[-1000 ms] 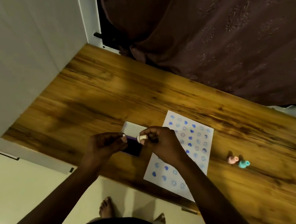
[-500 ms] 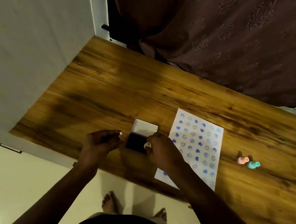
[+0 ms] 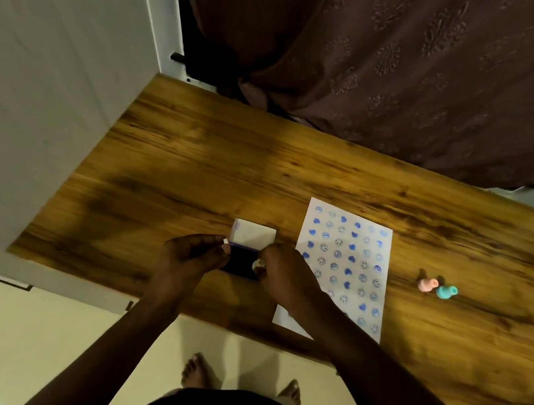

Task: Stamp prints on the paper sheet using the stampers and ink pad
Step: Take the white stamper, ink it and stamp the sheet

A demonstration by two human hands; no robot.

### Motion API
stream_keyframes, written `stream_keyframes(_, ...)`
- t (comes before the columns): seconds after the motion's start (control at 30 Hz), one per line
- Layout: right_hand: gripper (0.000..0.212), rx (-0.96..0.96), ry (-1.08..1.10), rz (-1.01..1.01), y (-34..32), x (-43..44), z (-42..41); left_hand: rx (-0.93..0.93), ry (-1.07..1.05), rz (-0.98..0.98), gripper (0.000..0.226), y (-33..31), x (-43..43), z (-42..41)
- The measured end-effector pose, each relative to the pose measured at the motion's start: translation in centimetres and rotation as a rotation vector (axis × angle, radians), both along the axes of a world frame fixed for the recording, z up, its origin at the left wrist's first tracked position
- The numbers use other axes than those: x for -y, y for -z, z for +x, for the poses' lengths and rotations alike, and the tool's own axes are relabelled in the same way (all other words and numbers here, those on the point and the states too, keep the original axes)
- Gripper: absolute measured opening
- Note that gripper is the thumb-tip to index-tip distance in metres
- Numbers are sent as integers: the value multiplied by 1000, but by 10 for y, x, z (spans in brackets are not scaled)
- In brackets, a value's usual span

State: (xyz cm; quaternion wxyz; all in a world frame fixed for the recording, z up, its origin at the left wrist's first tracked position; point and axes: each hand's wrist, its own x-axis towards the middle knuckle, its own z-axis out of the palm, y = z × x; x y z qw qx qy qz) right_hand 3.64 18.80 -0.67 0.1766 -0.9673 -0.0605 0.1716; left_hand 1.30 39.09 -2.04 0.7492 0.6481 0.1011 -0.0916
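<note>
A small ink pad [image 3: 240, 263] with its white lid [image 3: 254, 234] flipped open lies on the wooden table. My left hand [image 3: 189, 258] pinches the pad's left edge. My right hand [image 3: 285, 276] holds a small white stamper [image 3: 258, 264] pressed down on the dark pad. The paper sheet [image 3: 342, 269], covered with rows of blue hearts and smiley prints, lies just right of the pad; my right forearm crosses its lower left corner. A pink stamper [image 3: 427, 284] and a teal stamper [image 3: 446, 291] lie on the table to the right of the sheet.
The wooden table [image 3: 195, 164] meets a white wall on the left and a dark brown curtain [image 3: 400, 66] at the back. Its near edge runs just below my hands. My bare feet [image 3: 199, 370] show on the pale floor below.
My right hand brought the white stamper down from above the pad onto the ink surface. My left hand stayed at the pad's left edge. The camera shifted slightly.
</note>
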Motion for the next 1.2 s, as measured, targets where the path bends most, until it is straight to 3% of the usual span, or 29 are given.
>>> stream_keyframes(0.13,29,-18,42,154,-13,16,9,-13,24,-3,21,-3,10,-3)
stream_keyframes(0.3,23,63,279,454,-38,56,-5,-43,42,-11,22,-5,34,-11)
stream_keyframes(0.47,21,75,476,528,-46,116,-50,-61,91,-7,24,-6,71,-14)
stream_keyframes(0.73,19,117,713,260,-26,189,-131,-170,204,-49,27,-4,134,-20)
stream_keyframes(0.97,13,52,615,102,-1,189,-152,-151,271,-72,33,-3,156,-23)
stream_keyframes(1.2,25,47,542,4,19,184,-149,-179,265,-22,29,-1,157,-23)
